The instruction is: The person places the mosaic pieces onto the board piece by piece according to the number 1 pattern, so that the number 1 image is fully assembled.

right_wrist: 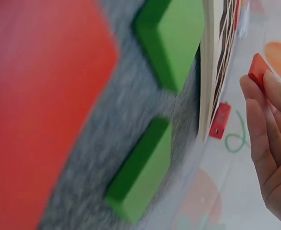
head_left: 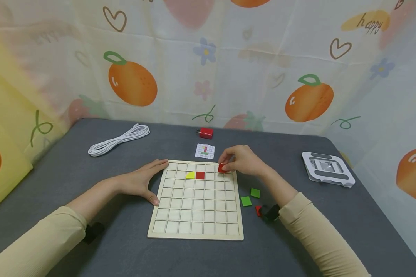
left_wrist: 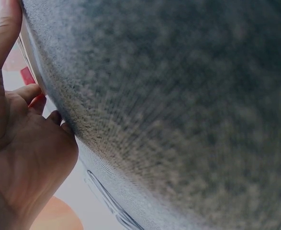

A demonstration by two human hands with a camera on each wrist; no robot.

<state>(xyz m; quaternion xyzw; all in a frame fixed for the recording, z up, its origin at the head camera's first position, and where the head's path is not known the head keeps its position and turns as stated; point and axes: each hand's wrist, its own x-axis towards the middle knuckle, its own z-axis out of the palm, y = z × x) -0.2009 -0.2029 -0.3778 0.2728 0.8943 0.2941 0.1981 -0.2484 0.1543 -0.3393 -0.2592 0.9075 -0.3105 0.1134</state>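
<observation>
While the right hand [head_left: 242, 159] pinches a small red square tile [head_left: 222, 168] between thumb and fingertips, over the far right part of a pale wooden gridded board [head_left: 197, 204], the left hand [head_left: 138, 182] spreads its thumb and extended fingers along the board's left edge, gripping nothing. Between the hands, a flat yellow tile [head_left: 190, 175] and a second red square tile [head_left: 200, 175] lie side by side in neighbouring cells. Nearer the body than the right hand are two green square tiles [head_left: 246, 201] and a partly hidden red tile [head_left: 258, 210]. Beyond the hands lie a white printed grid card [head_left: 205, 151] and a red plug adapter [head_left: 206, 133]; a coiled white cable [head_left: 119, 140] lies past the left hand, and a white-and-grey flat device [head_left: 328, 169] well right of the right hand.
</observation>
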